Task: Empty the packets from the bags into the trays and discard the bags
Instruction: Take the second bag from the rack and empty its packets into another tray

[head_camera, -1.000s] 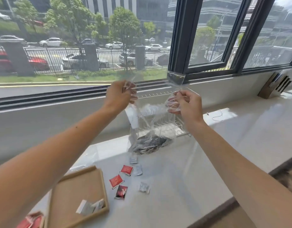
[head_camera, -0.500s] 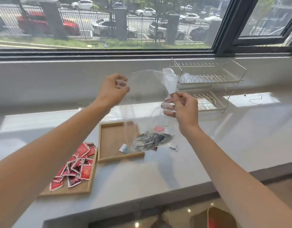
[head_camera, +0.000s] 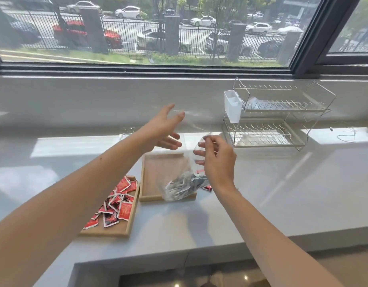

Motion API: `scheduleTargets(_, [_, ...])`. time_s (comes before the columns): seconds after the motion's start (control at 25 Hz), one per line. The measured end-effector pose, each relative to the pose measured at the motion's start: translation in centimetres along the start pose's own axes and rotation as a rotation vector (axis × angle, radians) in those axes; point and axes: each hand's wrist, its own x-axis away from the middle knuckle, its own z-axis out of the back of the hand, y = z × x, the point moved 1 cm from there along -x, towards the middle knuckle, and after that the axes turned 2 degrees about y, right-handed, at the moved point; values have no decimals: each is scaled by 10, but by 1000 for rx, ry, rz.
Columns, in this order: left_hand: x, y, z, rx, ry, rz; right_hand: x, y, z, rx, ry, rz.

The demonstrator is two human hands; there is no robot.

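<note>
A clear plastic bag (head_camera: 186,162) hangs over the right wooden tray (head_camera: 150,195), with grey packets (head_camera: 185,184) bunched at its bottom, resting on the tray's front right corner. My right hand (head_camera: 217,160) pinches the bag's upper right edge. My left hand (head_camera: 164,129) is at the bag's upper left, fingers spread, thumb touching the plastic film. The left wooden tray (head_camera: 125,228) holds a heap of red packets (head_camera: 116,204). A red packet (head_camera: 208,187) lies on the counter just right of the bag.
A two-tier wire dish rack (head_camera: 278,114) with a white cutlery holder (head_camera: 232,105) stands at the back right. A thin wire (head_camera: 346,135) lies on the counter beyond it. The white counter's front edge (head_camera: 199,253) runs below the trays; a window wall is behind.
The view has dropped and shifted left. The bag came down onto the right tray's corner. My left hand opened from a pinch to spread fingers; my right hand still holds the bag.
</note>
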Motion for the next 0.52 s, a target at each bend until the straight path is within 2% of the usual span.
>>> scheduleTargets(0.16, [-18, 4, 4, 115, 115, 73, 17, 5, -13, 103, -87, 76])
scheduleTargets(0.32, [-27, -4, 2, 49, 233, -28, 32, 12, -22, 189, -149, 150])
scheduleTargets(0.52, [-22, -5, -1, 134, 214, -109, 55, 10, -22, 160, -242, 196])
